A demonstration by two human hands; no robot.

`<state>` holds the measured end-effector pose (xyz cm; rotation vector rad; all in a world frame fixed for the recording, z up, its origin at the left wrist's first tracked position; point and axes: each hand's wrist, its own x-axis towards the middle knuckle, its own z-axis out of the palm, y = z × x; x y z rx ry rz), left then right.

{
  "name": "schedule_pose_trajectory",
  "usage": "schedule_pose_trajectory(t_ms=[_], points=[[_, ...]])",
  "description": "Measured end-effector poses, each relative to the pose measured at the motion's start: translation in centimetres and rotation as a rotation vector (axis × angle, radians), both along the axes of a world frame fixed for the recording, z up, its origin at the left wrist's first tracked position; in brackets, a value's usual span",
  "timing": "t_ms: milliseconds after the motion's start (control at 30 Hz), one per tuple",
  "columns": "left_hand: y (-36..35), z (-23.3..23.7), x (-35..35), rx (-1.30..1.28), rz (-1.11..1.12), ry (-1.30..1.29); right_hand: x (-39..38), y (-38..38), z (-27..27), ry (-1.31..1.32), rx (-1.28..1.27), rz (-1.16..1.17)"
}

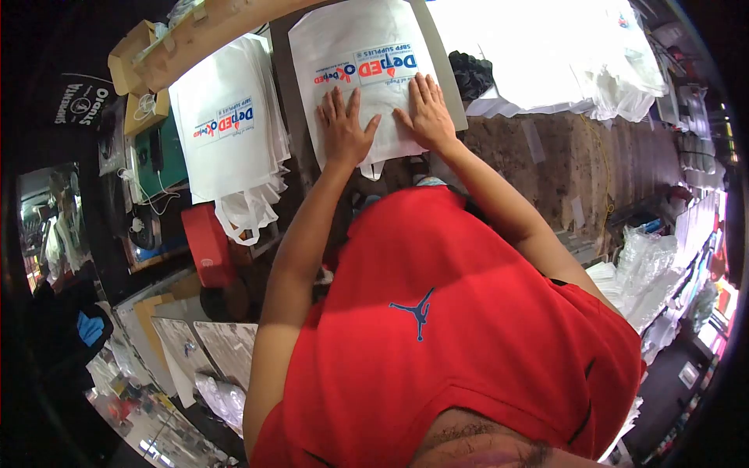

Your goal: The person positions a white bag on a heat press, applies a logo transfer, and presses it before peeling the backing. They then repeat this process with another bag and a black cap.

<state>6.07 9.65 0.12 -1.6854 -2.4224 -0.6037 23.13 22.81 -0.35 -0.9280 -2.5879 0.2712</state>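
A white printed bag [374, 27] with red and blue lettering lies flat on a grey board [447, 86] in front of me. My left hand [347, 129] rests palm down on its left side, below the print, with the fingers spread. On the right side, my right hand [430, 117] is also flat, its fingertips touching the lower edge of the lettering. Neither hand grips anything. The bag's handle [373, 170] hangs over the near edge of the board, towards my body.
To the left is a stack of similar printed bags [226, 156], handles hanging down. White bags or sheets [538, 58] are piled at the right, beside a black bunched cloth [470, 76]. A red box [208, 246] and an opened cardboard box [134, 58] stand at the left.
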Motion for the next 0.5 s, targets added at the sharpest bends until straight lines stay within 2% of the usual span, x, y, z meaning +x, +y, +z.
schedule_pose_trajectory(t_ms=[500], points=[[0.26,0.47,0.14,0.035,0.007,-0.023,-0.08,-0.11,0.05,-0.008,-0.023,0.005]])
